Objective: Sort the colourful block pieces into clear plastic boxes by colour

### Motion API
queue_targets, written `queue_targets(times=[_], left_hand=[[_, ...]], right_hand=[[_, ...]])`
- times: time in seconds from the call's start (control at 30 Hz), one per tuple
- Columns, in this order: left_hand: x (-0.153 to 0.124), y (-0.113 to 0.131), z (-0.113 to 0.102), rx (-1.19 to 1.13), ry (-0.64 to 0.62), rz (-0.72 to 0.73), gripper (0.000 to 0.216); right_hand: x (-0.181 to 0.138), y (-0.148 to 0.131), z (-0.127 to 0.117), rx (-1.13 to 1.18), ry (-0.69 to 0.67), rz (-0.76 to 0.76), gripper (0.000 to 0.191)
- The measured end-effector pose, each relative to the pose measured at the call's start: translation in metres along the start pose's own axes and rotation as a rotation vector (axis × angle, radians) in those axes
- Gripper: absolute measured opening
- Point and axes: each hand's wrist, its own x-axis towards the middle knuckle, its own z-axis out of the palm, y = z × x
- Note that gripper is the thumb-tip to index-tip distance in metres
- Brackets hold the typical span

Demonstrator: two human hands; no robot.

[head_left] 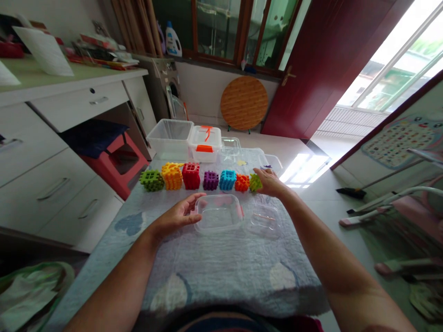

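Observation:
A row of interlocking-block cubes crosses the cloth-covered table: dark green (152,180), yellow (172,176), red (191,176), purple (211,180), light blue (228,180), orange (242,183) and yellow-green (255,183). My right hand (271,182) has its fingers closed around the yellow-green cube at the row's right end. A bit of a dark blue piece (267,166) shows just beyond that hand. Nearer me, my left hand (183,212) curls round the left end of an open clear plastic box (219,213), thumb at its rim. A clear lid (265,220) lies right of the box.
Behind the row stand a large clear bin (169,138) and a lidded box with orange latches (205,147). More clear containers (231,145) sit beside them. A pink stool (117,154) is left of the table (207,276), below a white desk (69,92). A folding chair stands right.

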Motion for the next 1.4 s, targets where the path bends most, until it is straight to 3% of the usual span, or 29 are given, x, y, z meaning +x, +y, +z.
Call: queue_targets(times=[0.53, 0.7, 0.83, 1.0, 1.17, 1.4], left_hand=[[0.000, -0.001, -0.001, 0.038, -0.002, 0.006, 0.077], [0.000, 0.001, 0.000, 0.041, 0.003, 0.012, 0.076], [-0.001, 0.003, 0.002, 0.024, 0.003, 0.012, 0.075], [0.000, 0.002, 0.003, 0.032, -0.007, 0.023, 0.076], [0.000, 0.002, 0.004, 0.012, -0.028, 0.054, 0.075], [-0.001, 0.004, 0.005, -0.044, -0.041, 0.082, 0.070]], right_hand=[[0.006, -0.002, 0.002, -0.009, -0.041, 0.038, 0.075], [0.000, -0.008, -0.018, 0.025, -0.033, 0.004, 0.070], [-0.011, -0.036, -0.055, 0.043, -0.017, -0.087, 0.055], [-0.026, -0.107, -0.087, 0.157, -0.106, -0.296, 0.041], [-0.027, -0.166, -0.074, 0.203, -0.275, -0.458, 0.042], [-0.014, -0.177, -0.039, 0.094, -0.344, -0.434, 0.042]])
